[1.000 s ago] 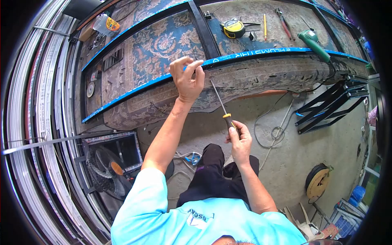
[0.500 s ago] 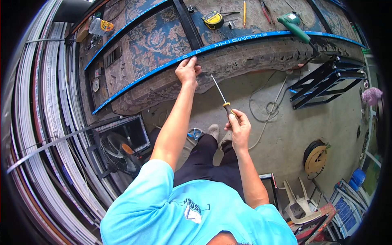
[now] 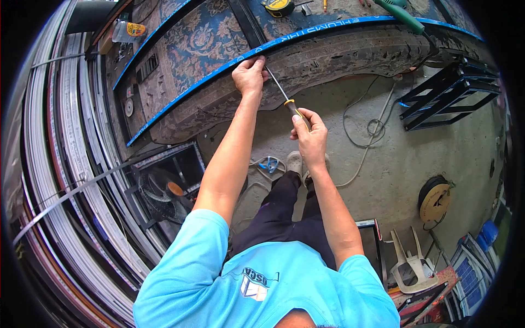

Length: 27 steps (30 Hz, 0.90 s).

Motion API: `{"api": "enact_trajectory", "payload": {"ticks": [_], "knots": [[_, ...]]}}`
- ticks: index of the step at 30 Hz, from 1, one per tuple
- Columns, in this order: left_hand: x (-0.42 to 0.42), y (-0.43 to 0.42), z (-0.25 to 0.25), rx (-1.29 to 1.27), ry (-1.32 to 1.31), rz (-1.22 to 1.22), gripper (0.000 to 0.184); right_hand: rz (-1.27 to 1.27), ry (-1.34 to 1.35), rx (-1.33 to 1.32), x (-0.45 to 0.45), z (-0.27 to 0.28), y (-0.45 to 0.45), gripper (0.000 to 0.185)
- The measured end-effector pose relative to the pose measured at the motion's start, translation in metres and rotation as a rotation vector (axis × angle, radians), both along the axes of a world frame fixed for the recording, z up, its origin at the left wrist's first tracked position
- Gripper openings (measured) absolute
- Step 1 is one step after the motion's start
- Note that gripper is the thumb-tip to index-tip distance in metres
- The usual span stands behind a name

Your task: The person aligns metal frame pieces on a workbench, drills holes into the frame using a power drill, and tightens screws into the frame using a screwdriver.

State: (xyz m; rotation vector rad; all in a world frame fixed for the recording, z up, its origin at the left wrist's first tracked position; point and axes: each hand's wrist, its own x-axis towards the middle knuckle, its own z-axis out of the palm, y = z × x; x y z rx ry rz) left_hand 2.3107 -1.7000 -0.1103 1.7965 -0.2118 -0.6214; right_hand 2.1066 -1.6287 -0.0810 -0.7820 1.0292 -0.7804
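My left hand (image 3: 250,76) is closed at the outer side of the blue-taped black frame (image 3: 219,71), its fingertips together against the bar near the crosspiece (image 3: 247,22). Whatever lies between those fingers is too small or hidden to name. My right hand (image 3: 310,135) grips the dark and yellow handle of a screwdriver (image 3: 280,87). Its thin shaft points up and left, and the tip reaches the frame's edge just beside my left fingertips. Whether the tip touches a screw cannot be seen. The frame lies on a carpet-covered table (image 3: 202,38).
A tape measure (image 3: 279,6) and a green power tool (image 3: 402,13) lie at the far side. Black stacked frames (image 3: 451,95) stand on the right, near a cable on the floor. A fan (image 3: 164,191) and long metal profiles (image 3: 71,142) are on the left. A cable spool (image 3: 436,202) stands lower right.
The screwdriver in my right hand has moved up and left, so its tip is now at the frame. My left hand, raised with bent fingers earlier, has closed at the bar. The view has shifted.
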Motion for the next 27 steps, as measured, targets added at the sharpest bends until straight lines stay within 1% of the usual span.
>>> {"api": "enact_trajectory", "payload": {"ticks": [3,5,7,10,12,13,15,16,19,23,26,27], "knots": [[-0.002,-0.001,0.002,0.066,-0.065,-0.026,0.018,-0.003,-0.001,-0.009,0.002,-0.007,0.002,0.027],[0.005,-0.002,0.001,0.119,-0.116,-0.124,0.020,-0.013,0.001,-0.017,0.004,-0.009,0.002,0.026],[0.008,-0.004,0.006,0.024,-0.014,-0.134,0.018,-0.062,-0.016,-0.036,0.008,-0.008,0.001,0.026],[0.006,-0.005,0.013,0.046,0.053,-0.132,0.017,-0.068,-0.049,-0.036,0.013,-0.013,0.000,0.026],[0.005,-0.006,0.014,0.056,0.201,-0.040,0.015,-0.074,-0.040,-0.037,0.014,-0.015,0.002,0.026],[0.005,-0.007,0.013,0.055,0.197,-0.044,0.015,-0.075,-0.028,-0.038,0.013,-0.015,0.003,0.025],[0.004,-0.009,0.012,0.046,0.351,0.065,0.015,-0.063,-0.020,-0.039,0.012,-0.018,0.004,0.026],[0.005,-0.009,0.014,0.039,0.380,0.062,0.017,-0.049,-0.007,-0.039,0.010,-0.020,0.005,0.026],[0.006,-0.009,0.017,0.045,0.408,0.034,0.018,-0.053,-0.013,-0.048,0.008,-0.019,0.006,0.026],[0.009,-0.012,0.007,0.042,0.384,0.052,0.011,-0.091,-0.024,-0.078,0.010,-0.018,0.005,0.024],[0.005,-0.012,0.005,-0.020,0.356,0.052,0.010,-0.115,0.026,-0.169,0.017,-0.025,0.004,0.024],[0.008,-0.009,-0.003,-0.069,0.372,0.022,0.011,-0.122,0.031,-0.197,0.018,-0.029,0.003,0.024]]}}
